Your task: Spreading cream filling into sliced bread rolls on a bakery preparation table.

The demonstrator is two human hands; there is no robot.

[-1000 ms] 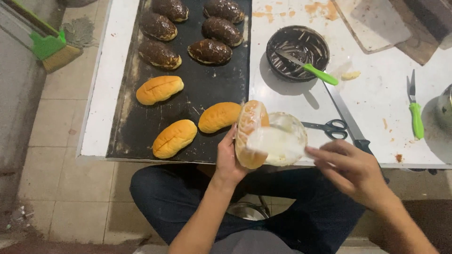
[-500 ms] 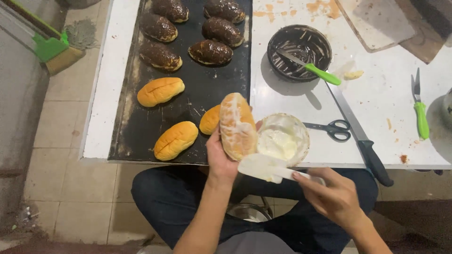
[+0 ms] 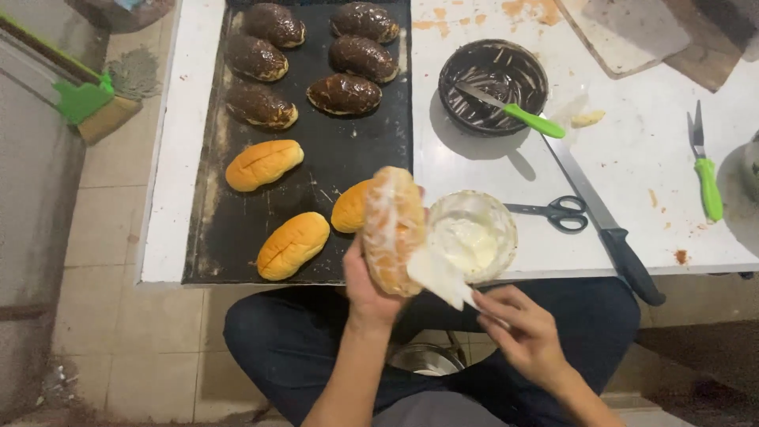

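L hand [image 3: 370, 291] grips an oblong bun [image 3: 393, 231] from below, fingers wrapped round its lower end; bun upright, tilted a bit, golden crust w/ glossy white cream smeared in streaks over the facing side. It sits at frame centre, just off the table's near edge, above the lap. R hand [image 3: 528, 332] at 5 o'clock from bun, fingers pinched narrow on a thin handle of a flat spreader [image 3: 439, 277]; blade wide, coated thick w/ white cream, its tip touching the bun's lower R edge.

Just at 3 o'clock of bun: small round clear bowl [image 3: 495, 218], cream inside, smeary walls. At 9 o'clock: black flat baking tray [image 3: 340, 162], matte, crumb-flecked. On it 3 plain buns [image 3: 263, 164], smooth, tan, scored down the middle; at 12 o'clock end 5 choc-coated buns [image 3: 345, 93], dark, shiny, lumpy.

At 1 o'clock: round dark bowl [image 3: 518, 73] streaked w/ choc, green-handled knife [image 3: 523, 115] resting in it. At 3 o'clock: black-handled scissors [image 3: 557, 213], long kitchen knife [image 3: 605, 217] w/ black handle overhanging table edge. Far R: second green-handled knife [image 3: 706, 175]. White table [image 3: 672, 158], stained w/ orange smears.
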